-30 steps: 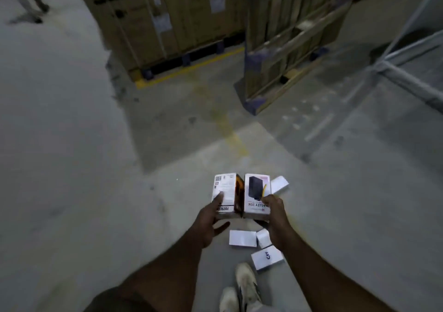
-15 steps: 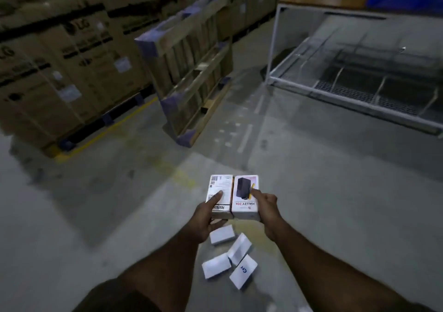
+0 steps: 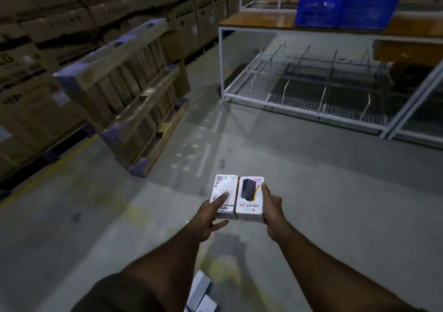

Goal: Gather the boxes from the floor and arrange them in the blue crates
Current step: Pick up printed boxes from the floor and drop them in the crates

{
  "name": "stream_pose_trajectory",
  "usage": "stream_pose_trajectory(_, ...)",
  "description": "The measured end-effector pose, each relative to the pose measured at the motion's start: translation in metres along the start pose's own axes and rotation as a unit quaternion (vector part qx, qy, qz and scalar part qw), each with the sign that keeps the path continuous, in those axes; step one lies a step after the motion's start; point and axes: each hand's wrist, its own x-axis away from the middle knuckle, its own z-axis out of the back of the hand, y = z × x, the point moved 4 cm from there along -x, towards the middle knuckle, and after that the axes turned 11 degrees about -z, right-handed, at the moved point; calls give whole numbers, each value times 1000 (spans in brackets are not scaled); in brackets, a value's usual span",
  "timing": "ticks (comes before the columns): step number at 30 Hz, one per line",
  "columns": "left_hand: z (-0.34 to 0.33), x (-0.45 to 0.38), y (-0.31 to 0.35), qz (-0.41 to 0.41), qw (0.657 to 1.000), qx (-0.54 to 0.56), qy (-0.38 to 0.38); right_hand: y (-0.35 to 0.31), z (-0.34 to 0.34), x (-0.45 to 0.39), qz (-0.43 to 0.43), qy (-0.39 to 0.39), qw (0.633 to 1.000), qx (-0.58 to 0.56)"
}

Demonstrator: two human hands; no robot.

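Ahead, two blue crates (image 3: 345, 8) sit side by side on a wooden shelf (image 3: 259, 21), contents too blurred to tell, while the left hand (image 3: 208, 218) and right hand (image 3: 272, 212) grip two boxes (image 3: 237, 197) pressed together above the floor (image 3: 335, 203).

We have raised our view since a second ago. The blue crates (image 3: 345, 7) on the counter (image 3: 259, 21) now show at the upper right, where half a second ago only a blue corner peeked in. The white boxes on the floor (image 3: 200, 295), then spread out just below our hands, have slid to the bottom edge, and only a couple remain in sight. Our shoes have gone from view. The upright wooden pallet (image 3: 129, 91) has shifted to the left, and the wire shelf (image 3: 311, 103) under the counter is now seen whole.
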Motion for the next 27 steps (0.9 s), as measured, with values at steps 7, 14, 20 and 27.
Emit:
stream_pose_trajectory(7, -110, -72, 51, -24, 998, 20, -47, -96, 68, -59, 19, 8, 1000, -23)
stream_pose_trajectory(14, -185, -164, 107, -55, 989, 62, -122, -189, 89, -130, 48, 29, 997, -58)
stream_pose_trajectory(20, -224, -274, 157, -57, 986, 70, -139, -288, 78, -202, 70, 21, 994, -81)
stream_pose_trajectory(27, -266, -396, 256, -62, 984, 76, -147, -415, 54, -264, 84, -45, 992, -88)
